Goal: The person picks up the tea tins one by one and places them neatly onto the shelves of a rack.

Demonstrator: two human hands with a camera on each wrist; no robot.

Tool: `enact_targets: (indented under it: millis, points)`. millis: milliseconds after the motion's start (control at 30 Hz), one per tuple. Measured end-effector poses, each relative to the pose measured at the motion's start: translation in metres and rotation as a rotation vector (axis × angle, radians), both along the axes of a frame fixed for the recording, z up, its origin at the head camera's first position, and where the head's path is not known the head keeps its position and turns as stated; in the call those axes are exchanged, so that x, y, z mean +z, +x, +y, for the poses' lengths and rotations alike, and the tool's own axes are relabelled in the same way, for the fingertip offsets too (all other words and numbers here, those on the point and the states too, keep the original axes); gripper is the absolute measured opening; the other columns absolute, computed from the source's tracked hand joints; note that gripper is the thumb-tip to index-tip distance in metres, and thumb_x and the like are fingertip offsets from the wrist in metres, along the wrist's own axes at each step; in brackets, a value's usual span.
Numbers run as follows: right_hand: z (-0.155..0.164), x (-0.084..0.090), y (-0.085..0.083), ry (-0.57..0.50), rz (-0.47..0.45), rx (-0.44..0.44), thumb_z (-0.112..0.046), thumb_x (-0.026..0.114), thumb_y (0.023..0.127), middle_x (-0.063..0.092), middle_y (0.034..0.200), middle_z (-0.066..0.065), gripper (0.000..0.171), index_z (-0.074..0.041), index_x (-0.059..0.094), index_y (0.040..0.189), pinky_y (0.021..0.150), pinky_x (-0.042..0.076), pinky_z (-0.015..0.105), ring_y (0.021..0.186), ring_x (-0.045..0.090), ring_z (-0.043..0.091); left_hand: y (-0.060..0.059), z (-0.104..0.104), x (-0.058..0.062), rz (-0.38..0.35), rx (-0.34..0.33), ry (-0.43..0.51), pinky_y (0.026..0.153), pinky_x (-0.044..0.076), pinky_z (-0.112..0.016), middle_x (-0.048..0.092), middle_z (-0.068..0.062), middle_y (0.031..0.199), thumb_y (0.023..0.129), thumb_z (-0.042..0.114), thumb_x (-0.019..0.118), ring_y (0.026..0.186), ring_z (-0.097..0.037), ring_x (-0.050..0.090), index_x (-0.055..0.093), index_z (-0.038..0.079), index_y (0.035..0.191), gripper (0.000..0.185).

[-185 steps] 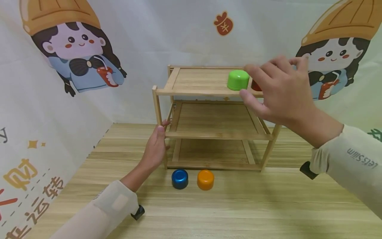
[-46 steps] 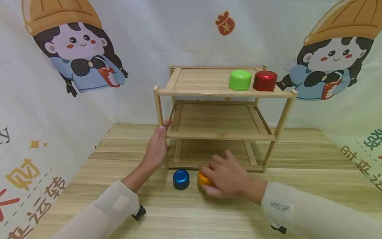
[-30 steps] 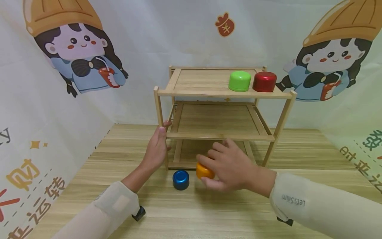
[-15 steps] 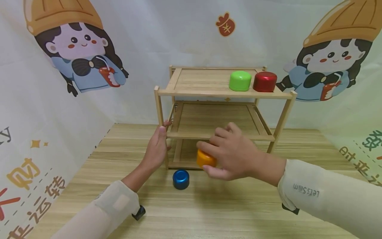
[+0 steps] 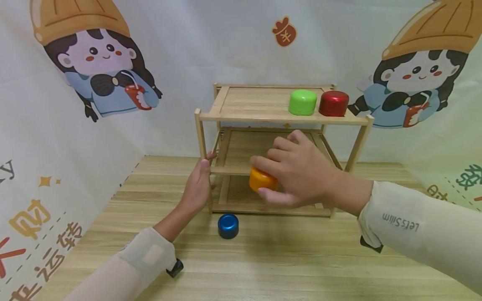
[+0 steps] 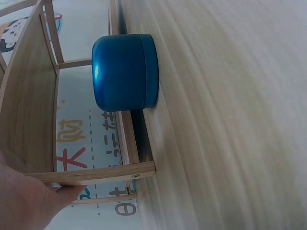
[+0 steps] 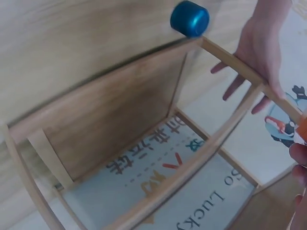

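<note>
My right hand (image 5: 301,171) grips a small round orange canister (image 5: 262,179) between thumb and fingers. It holds it in the air in front of the three-tier wooden shelf (image 5: 252,100), overlapping the middle tier's front rail. At the right edge of the right wrist view, only a sliver of the orange canister (image 7: 302,129) shows. My left hand (image 5: 196,188) holds the shelf's left front post, thumb in front and fingers behind. A blue canister (image 5: 228,226) sits on the table before the shelf; the left wrist view shows a seam around this blue canister (image 6: 122,72).
On the top tier stand a green canister (image 5: 303,102) and a red canister (image 5: 334,103), side by side toward the right. The shelf rests on a wood-grain table (image 5: 293,259). A white printed cloth backdrop (image 5: 180,42) encloses the back and sides.
Earlier my right hand withdrew from the red canister, then took hold of the orange one on the table. It has since lifted it up toward the middle tier. My left hand stays put.
</note>
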State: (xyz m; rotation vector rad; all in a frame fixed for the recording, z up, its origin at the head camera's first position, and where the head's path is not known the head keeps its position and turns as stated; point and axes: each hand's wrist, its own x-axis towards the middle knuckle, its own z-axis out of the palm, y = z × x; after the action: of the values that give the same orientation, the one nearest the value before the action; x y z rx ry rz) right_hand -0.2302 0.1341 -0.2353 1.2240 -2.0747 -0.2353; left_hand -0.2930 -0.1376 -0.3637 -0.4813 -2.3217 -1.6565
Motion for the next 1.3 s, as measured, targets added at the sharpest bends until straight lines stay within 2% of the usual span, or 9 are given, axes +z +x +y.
enact_targets:
  millis: [267,467,1033,1300]
  points:
    - [-0.001,0.019,-0.003,-0.035,-0.003,0.029,-0.053,0.053,0.089,0.071,0.082,-0.001,0.048,-0.020,0.070,0.119,0.075,0.042,0.044,0.082,0.057,0.024,0.000,0.000,0.000,-0.008,0.012,0.000,0.091,0.056,-0.065,0.030,-0.007,0.167,0.112,0.048,0.017,0.150,-0.037,0.034,0.039,0.013,0.155,0.060]
    - [0.001,0.029,-0.005,-0.043,-0.031,0.025,-0.052,0.053,0.088,0.072,0.086,0.001,0.049,-0.020,0.070,0.121,0.079,0.043,0.047,0.087,0.057,0.026,-0.002,0.000,-0.001,-0.001,0.006,0.008,0.091,0.056,-0.065,0.032,-0.006,0.167,0.112,0.047,0.018,0.149,-0.037,0.036,0.041,0.016,0.154,0.057]
    - [0.003,0.059,-0.018,-0.098,-0.005,0.033,-0.053,0.048,0.089,0.070,0.081,0.002,0.051,-0.019,0.067,0.121,0.077,0.040,0.049,0.085,0.055,0.027,-0.002,-0.001,-0.001,-0.001,0.014,0.007,0.089,0.057,-0.065,0.035,-0.006,0.165,0.112,0.048,0.018,0.147,-0.040,0.038,0.041,0.017,0.154,0.057]
    - [0.005,0.072,-0.023,-0.119,-0.089,-0.050,-0.052,0.048,0.090,0.075,0.095,0.004,0.053,-0.019,0.066,0.127,0.085,0.039,0.050,0.095,0.057,0.028,-0.001,0.000,-0.001,0.008,0.010,0.000,0.089,0.057,-0.064,0.033,-0.004,0.166,0.112,0.048,0.017,0.148,-0.036,0.037,0.042,0.018,0.153,0.057]
